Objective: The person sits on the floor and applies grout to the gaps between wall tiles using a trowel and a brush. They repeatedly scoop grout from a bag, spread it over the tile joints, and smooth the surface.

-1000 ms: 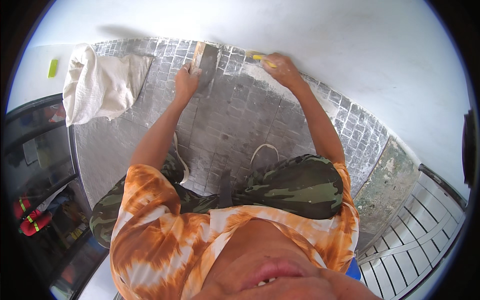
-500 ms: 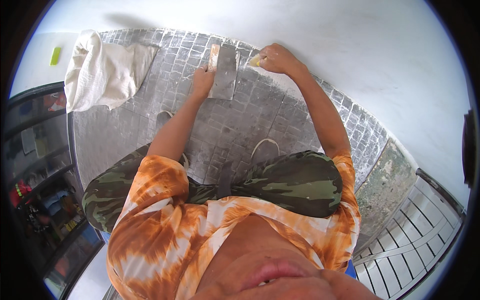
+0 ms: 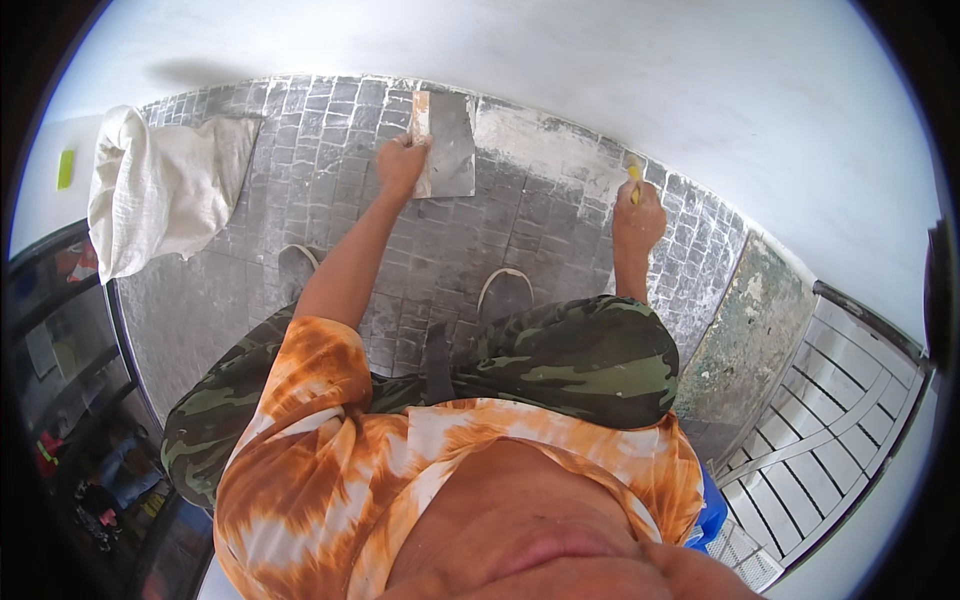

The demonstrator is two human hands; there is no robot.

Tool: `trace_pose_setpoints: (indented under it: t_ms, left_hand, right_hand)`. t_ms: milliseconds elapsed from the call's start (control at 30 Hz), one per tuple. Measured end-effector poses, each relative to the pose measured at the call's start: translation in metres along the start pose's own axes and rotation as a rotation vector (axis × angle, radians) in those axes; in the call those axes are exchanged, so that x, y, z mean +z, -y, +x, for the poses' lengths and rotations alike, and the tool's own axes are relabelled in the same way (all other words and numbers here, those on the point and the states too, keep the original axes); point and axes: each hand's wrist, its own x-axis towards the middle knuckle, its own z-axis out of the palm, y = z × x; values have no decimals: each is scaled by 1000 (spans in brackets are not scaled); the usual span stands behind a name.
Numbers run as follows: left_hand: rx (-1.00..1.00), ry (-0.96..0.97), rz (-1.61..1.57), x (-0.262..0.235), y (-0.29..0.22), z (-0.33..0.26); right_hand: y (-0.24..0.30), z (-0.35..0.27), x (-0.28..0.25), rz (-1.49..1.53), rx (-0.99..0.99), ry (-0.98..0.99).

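Observation:
My left hand (image 3: 402, 164) is closed on the edge of a wide scraper (image 3: 452, 145), a flat grey rectangular blade with a pale, worn strip along its left side. The blade lies low over the paving near the wall's foot. Farther right, my right hand (image 3: 639, 218) grips a small yellow-handled tool (image 3: 635, 173), its end toward the wall; whether that end is a brush or a blade is unclear. Between the hands a whitish, dusty patch (image 3: 545, 147) covers the dark stone-patterned floor (image 3: 430, 235) along the wall.
A white wall (image 3: 600, 60) curves along the far side. At left stand a white woven sack (image 3: 165, 190) and a dark-framed shelf unit (image 3: 75, 350) with mixed goods. My shoes (image 3: 506, 295) are on the floor below the hands. A metal gate (image 3: 815, 430) stands at right, beside a mottled green-grey slab (image 3: 755, 315).
My right hand has moved right and nearer to me, away from the scraper, with the small tool still in it. My left hand stays on the scraper. The whole view has shifted slightly.

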Motion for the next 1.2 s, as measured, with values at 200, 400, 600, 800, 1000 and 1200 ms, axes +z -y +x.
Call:
trace_pose_setpoints:
  t_ms: [200, 400, 600, 800, 1000, 1200]
  left_hand:
    - [-52, -25, 37, 15, -13, -6]
    - [-90, -35, -5, 19, -13, -8]
    - [-63, -48, 89, 19, -13, -6]
    - [-66, -31, 125, 14, -20, -9]
    - [-99, 16, 207, 10, -27, -8]
    - [-80, 19, 197, 12, -22, -2]
  right_hand:
    - [56, -32, 84, 71, -115, -3]
    - [142, -43, 80, 179, -296, 126]
    - [132, -13, 71, 333, -340, 93]
    - [128, 4, 91, 383, -446, 268]
    - [143, 0, 93, 430, -569, 360]
    - [146, 15, 95, 503, -539, 364]
